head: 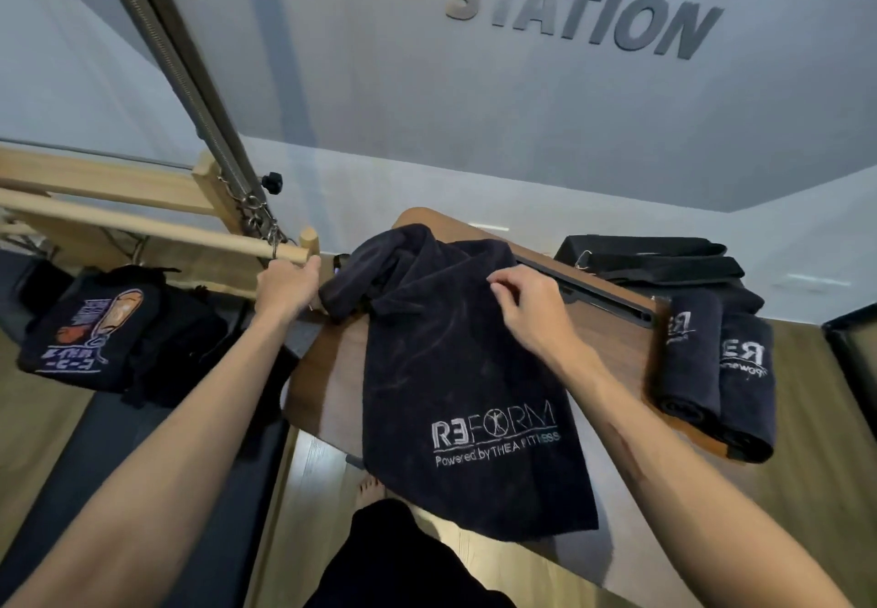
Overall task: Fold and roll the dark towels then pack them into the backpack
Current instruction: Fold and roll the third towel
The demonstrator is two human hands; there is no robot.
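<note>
A dark towel (441,370) with a white REFORM logo lies spread over a brown wooden table (332,370), its near end hanging off the front edge. My left hand (287,287) grips the towel's bunched far-left corner with curled fingers. My right hand (527,308) pinches the towel's far-right edge between thumb and fingers. Two rolled dark towels (716,370) lie side by side at the table's right end. Behind them sits a black bag with straps (650,261). A black bag with a colourful print (95,327) rests to the left.
A wooden dowel bar (142,227) with a spring and chain hangs just above my left hand. A dark padded bench (118,441) runs under the printed bag. My foot (370,489) shows on the pale wood floor below the table edge.
</note>
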